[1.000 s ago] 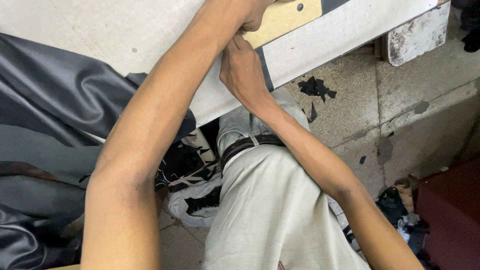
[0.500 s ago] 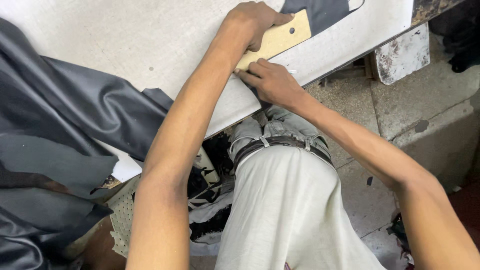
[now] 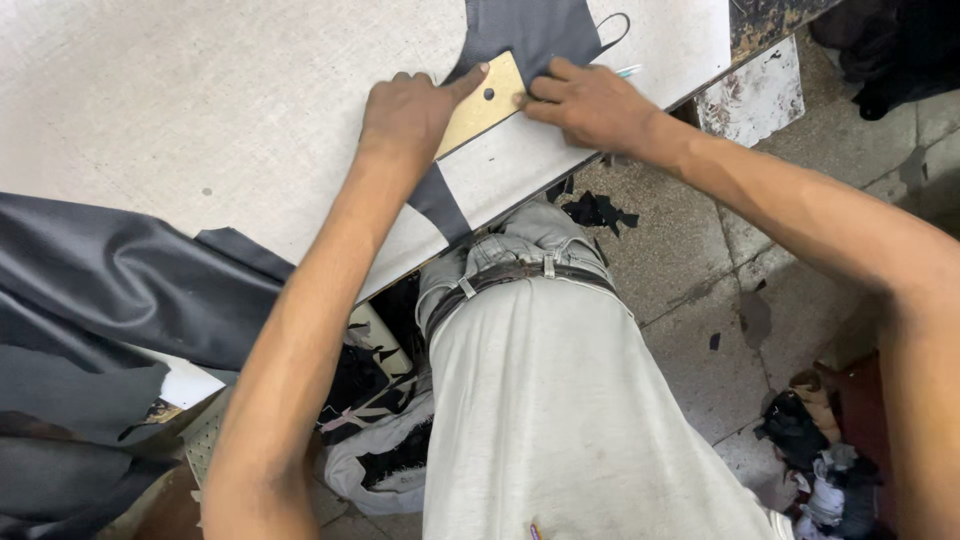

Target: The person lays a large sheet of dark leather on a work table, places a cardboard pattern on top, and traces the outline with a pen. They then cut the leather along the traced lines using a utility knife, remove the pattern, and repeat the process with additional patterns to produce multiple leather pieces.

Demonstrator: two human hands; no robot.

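— What is the person wearing?
— A plain off-white shirt (image 3: pixel 570 420), pale grey trousers (image 3: pixel 520 245) and a dark leather belt with a metal buckle (image 3: pixel 520 278).
— Sleeves?
— None on either bare forearm.

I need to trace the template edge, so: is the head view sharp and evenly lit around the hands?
Head view: soft, even light, no glare; the left hand, right hand and tan template look sharp; the dark fabric shows little detail.
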